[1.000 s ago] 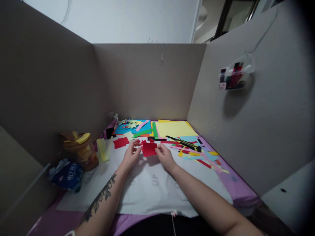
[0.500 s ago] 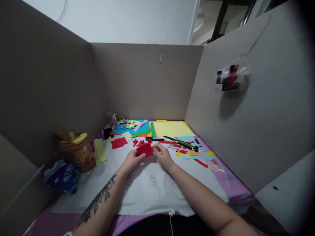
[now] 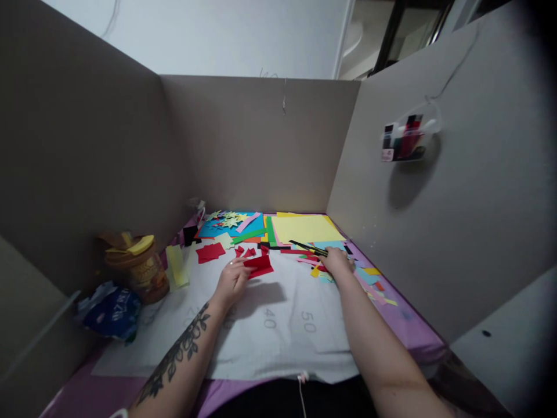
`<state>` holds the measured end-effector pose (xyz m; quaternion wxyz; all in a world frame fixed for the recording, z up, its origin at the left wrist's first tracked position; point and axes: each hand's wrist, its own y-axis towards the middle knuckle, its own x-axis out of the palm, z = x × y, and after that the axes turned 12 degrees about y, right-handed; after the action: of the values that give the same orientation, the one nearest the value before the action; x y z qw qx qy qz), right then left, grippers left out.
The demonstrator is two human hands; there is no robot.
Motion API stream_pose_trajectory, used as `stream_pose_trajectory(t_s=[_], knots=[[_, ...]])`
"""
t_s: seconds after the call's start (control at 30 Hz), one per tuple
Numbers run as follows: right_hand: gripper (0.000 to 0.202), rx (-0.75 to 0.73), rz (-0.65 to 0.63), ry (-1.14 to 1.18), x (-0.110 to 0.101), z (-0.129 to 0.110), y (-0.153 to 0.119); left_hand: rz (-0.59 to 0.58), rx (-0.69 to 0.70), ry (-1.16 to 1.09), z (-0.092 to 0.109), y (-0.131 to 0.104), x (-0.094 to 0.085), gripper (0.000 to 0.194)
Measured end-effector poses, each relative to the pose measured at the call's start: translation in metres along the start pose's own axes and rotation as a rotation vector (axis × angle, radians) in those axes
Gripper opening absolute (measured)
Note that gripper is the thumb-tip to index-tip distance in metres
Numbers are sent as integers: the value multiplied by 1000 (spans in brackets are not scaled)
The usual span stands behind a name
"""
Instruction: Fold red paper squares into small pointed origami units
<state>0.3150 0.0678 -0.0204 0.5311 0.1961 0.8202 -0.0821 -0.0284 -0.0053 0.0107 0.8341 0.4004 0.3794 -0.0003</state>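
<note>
My left hand point(image 3: 234, 280) is closed on a folded piece of red paper point(image 3: 260, 266), pinching its left end just above the white sheet. The crease runs along its length. Out to the right, my right hand point(image 3: 338, 261) is over the handles of black and yellow scissors point(image 3: 307, 247), its fingers closed around them and partly hidden. The blades point left and away from me. Small red paper scraps point(image 3: 249, 253) lie just beyond the folded paper, and other red pieces point(image 3: 210, 252) rest to the left.
Paper stars point(image 3: 230, 219) lie on blue paper at the back left, beside a yellow sheet point(image 3: 304, 229). Coloured strips point(image 3: 376, 290) are scattered at the right. A brown jar with a yellow lid point(image 3: 145, 270) and a blue packet point(image 3: 115, 310) stand at the left. Grey panels point(image 3: 261, 145) enclose the table.
My right hand has left the red paper and moved right onto the scissors. My left hand still holds the paper, which is now tilted with its fold showing.
</note>
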Motion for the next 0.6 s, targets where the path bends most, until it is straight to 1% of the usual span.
stream_pose_trajectory(t_s=[0.07, 0.1, 0.17, 0.23, 0.3, 0.37, 0.4, 0.43, 0.5, 0.53, 0.6], knots=[[33, -23, 13, -4, 3, 1, 1, -28, -56, 2, 4, 2, 0, 39], [32, -36, 22, 1, 4, 1, 1, -39, -107, -9, 5, 3, 0, 36], [30, -65, 39, 15, 4, 3, 1, -48, -257, -54, 6, 5, 1, 34], [30, -92, 72, 34, 2, 3, 1, -44, -418, -107, 4, 7, 3, 40], [32, -145, 157, 83, -2, -1, -2, -25, -547, -141, 0, 8, 5, 52], [35, -290, 268, 187, -6, -10, -9, -9, -614, -175, -4, 8, 7, 64], [36, -408, 304, 256, -8, -16, -14, -2, -625, -198, -6, 7, 7, 68], [37, -546, 306, 315, -9, -24, -19, 2, -626, -221, -8, 7, 8, 71], [36, -765, 236, 354, -9, -38, -32, 8, -615, -239, -9, 6, 8, 75], [35, -819, 202, 350, -8, -44, -37, 13, -617, -227, -9, 6, 8, 76], [34, -853, 154, 341, -5, -52, -45, 24, -631, -192, -8, 5, 8, 75]])
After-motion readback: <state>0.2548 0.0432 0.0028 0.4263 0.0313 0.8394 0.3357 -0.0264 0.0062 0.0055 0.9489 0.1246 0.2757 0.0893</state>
